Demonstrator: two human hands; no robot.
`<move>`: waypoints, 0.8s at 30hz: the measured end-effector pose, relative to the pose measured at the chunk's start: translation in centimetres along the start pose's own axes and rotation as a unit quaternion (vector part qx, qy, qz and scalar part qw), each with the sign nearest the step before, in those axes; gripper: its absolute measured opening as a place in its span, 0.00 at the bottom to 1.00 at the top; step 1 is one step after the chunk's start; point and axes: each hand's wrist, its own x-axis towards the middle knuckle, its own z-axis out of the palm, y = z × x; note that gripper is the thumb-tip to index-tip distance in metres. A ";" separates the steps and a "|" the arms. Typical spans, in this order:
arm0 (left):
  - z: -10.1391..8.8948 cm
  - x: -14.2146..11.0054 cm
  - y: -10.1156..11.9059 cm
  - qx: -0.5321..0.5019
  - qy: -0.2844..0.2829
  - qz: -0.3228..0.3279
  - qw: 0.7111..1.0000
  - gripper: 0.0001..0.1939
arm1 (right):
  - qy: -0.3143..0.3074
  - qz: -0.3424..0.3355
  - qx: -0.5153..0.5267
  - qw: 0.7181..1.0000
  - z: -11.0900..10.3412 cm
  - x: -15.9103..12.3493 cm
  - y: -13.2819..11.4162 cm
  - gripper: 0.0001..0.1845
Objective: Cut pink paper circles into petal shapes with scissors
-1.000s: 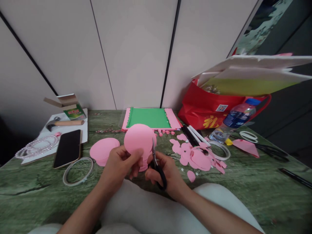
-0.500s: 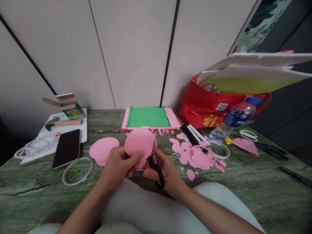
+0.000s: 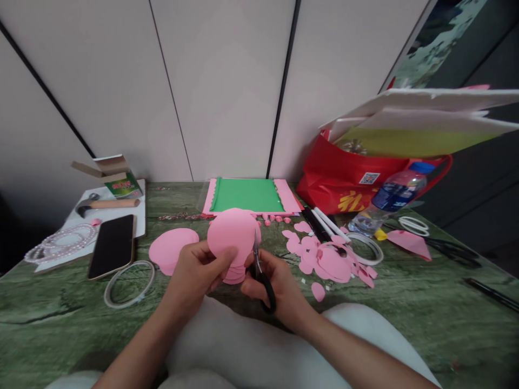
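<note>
My left hand (image 3: 197, 270) pinches a round piece of pink paper (image 3: 232, 232) between thumb and fingers and holds it up over the table. In my right hand (image 3: 279, 281) is a pair of black-handled scissors (image 3: 266, 289), their blades pointing up along the right edge of the paper. Whether the blades meet the paper I cannot tell. More pink paper (image 3: 234, 276) shows just below the held circle. A stack of pink paper circles (image 3: 170, 249) lies left of my left hand. To the right of the scissors, pink paper scraps (image 3: 332, 262) are strewn in a pile.
At the back lie green and pink sheets (image 3: 247, 194). A phone (image 3: 112, 246), a hammer (image 3: 113, 203), beads (image 3: 60, 243) and a tape roll (image 3: 128, 285) sit left. On the right stand a red bag (image 3: 324, 183) and a bottle (image 3: 391, 200), with another tape roll (image 3: 377, 250) nearby.
The scissors and my right hand have shifted very slightly to the right. The held paper has tilted a little, and my left hand has moved slightly left.
</note>
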 end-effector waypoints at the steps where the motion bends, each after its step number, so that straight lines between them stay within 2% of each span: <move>1: 0.0 0.0 0.0 -0.002 0.003 0.001 1.000 0.16 | 0.003 0.003 -0.001 1.000 0.0 0.0 0.1 0.19; 9: -0.3 0.0 -0.4 -0.017 -0.012 0.017 1.000 0.17 | 0.004 0.012 -0.017 1.000 0.1 -0.2 -0.3 0.16; 16: 0.2 -0.2 0.1 -0.053 -0.040 -0.013 0.998 0.15 | 0.008 0.012 -0.032 0.999 0.1 -0.2 -0.1 0.16; 19: 0.0 -0.1 0.0 -0.020 -0.031 -0.017 0.999 0.17 | 0.002 0.011 -0.020 1.000 0.1 0.0 0.2 0.18; 24: -0.3 0.0 -0.3 0.008 -0.043 -0.029 0.999 0.15 | 0.002 -0.015 0.023 1.000 0.0 0.1 0.5 0.27</move>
